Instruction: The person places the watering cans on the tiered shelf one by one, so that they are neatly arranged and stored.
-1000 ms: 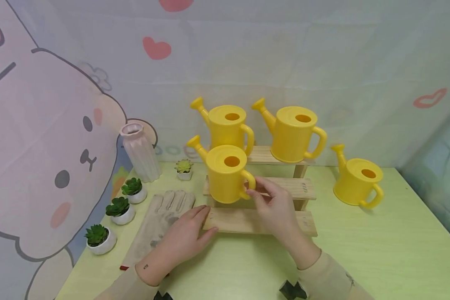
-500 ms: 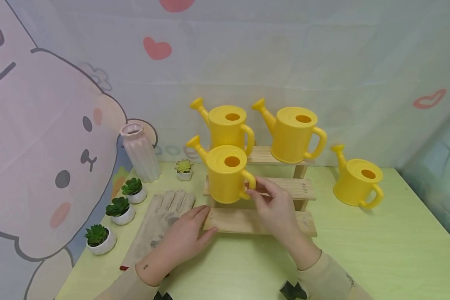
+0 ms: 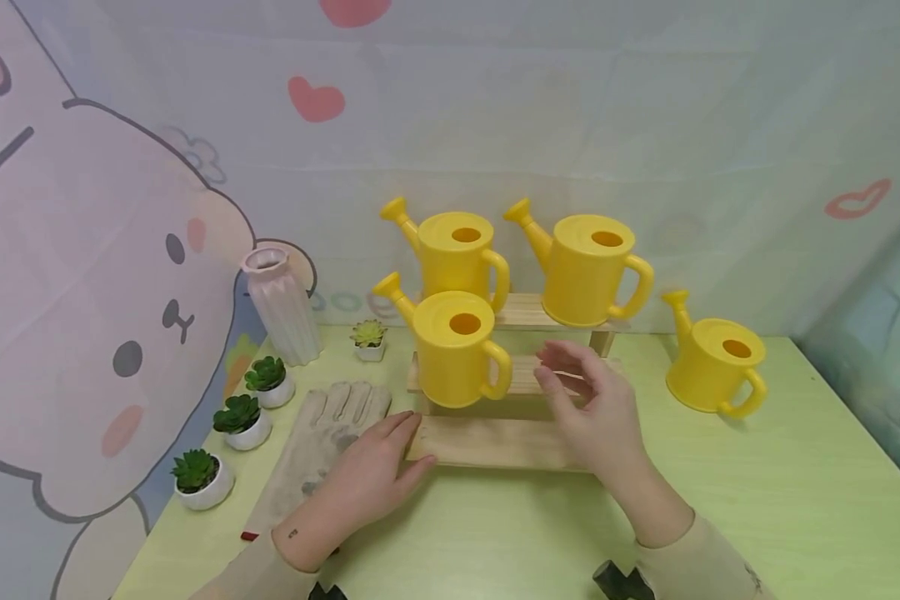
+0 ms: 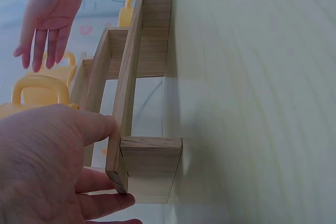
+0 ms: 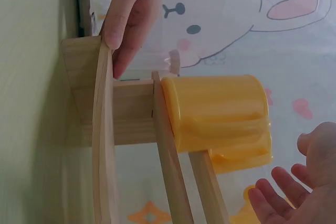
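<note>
A three-tier wooden plant stand (image 3: 495, 442) stands on the table. My left hand (image 3: 367, 471) holds the left end of its lowest step, the thumb and fingers on either side of the board in the left wrist view. One yellow watering can (image 3: 442, 362) sits at the left of the middle step. My right hand (image 3: 603, 412) hovers just right of that can's handle, apart from it, fingers relaxed and holding nothing. On the top step are a left watering can (image 3: 444, 260), partly hidden by the front one, and a right watering can (image 3: 583, 279).
Another yellow watering can (image 3: 708, 367) stands on the table to the right. At left lie grey work gloves (image 3: 300, 467), near several small potted succulents (image 3: 242, 422) and a pale pink vase (image 3: 281, 308). A printed cloth backdrop (image 3: 450, 100) hangs behind.
My right hand has let go of the middle-step watering can's handle and moved right. That can stays in place. The left hand has not moved.
</note>
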`<action>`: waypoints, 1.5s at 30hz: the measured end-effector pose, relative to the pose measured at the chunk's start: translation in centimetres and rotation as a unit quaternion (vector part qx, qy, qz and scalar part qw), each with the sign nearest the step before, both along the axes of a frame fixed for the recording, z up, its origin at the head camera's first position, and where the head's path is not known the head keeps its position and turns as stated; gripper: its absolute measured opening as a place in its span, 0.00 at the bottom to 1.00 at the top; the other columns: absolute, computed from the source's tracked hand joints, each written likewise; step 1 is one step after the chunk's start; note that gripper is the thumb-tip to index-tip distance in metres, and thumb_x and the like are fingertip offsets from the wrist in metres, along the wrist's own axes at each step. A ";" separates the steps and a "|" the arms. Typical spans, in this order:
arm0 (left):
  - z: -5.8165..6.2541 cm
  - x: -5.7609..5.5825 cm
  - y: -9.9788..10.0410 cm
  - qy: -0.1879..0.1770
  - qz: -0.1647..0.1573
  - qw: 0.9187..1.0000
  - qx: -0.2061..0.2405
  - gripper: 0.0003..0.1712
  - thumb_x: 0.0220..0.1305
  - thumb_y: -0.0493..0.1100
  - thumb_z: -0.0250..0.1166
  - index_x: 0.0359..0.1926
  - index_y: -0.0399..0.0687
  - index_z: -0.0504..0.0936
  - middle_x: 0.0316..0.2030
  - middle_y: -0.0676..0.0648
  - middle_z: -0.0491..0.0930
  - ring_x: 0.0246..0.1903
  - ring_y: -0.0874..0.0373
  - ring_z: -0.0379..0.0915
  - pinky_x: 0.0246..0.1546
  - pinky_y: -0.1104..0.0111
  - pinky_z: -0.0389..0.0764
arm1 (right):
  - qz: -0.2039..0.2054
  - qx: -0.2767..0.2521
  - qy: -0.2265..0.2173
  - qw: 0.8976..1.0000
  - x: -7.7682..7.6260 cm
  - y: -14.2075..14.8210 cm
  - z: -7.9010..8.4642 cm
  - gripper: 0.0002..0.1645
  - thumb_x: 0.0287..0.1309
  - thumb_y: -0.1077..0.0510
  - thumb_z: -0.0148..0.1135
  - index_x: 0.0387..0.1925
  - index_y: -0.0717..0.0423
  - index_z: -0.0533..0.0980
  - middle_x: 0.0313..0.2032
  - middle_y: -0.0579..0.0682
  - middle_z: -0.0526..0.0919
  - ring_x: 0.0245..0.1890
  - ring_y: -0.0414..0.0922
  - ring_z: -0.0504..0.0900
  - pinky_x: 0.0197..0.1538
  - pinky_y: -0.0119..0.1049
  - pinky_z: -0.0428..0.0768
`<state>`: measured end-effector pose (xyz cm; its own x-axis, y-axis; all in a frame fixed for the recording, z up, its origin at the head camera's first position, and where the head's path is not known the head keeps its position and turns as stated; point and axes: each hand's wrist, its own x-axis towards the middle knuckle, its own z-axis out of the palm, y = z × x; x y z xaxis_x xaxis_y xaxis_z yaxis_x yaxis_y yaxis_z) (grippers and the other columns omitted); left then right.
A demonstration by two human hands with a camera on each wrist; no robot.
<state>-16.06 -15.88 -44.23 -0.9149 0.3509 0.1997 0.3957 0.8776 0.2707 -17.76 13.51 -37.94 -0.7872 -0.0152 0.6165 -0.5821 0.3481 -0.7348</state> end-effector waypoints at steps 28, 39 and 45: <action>-0.3 0.0 0.1 -0.006 -0.004 1.000 -0.003 0.40 0.72 0.64 0.60 0.71 0.41 0.72 0.69 0.40 0.75 0.69 0.45 0.72 0.68 0.51 0.76 | -0.303 0.073 -0.088 0.946 -1.6 18.2 -3.5 0.41 0.63 0.47 0.69 0.73 0.51 0.66 0.69 0.53 0.70 0.65 0.52 0.71 0.61 0.17 0.67; -0.2 0.0 0.1 -0.005 -0.003 1.000 0.001 0.40 0.71 0.64 0.61 0.71 0.41 0.72 0.69 0.40 0.74 0.69 0.44 0.72 0.69 0.51 0.76 | -0.343 0.065 -0.202 0.915 -2.6 20.6 -6.3 0.48 0.63 0.39 0.65 0.75 0.55 0.58 0.72 0.58 0.62 0.61 0.54 0.70 0.46 0.26 0.67; 0.0 0.0 -0.1 0.005 -0.008 1.000 0.002 0.40 0.71 0.64 0.61 0.71 0.40 0.72 0.68 0.39 0.75 0.68 0.44 0.73 0.68 0.51 0.76 | -0.336 0.069 -0.246 0.907 -2.8 20.9 -7.4 0.49 0.65 0.37 0.61 0.76 0.58 0.56 0.70 0.63 0.65 0.57 0.56 0.69 0.44 0.29 0.64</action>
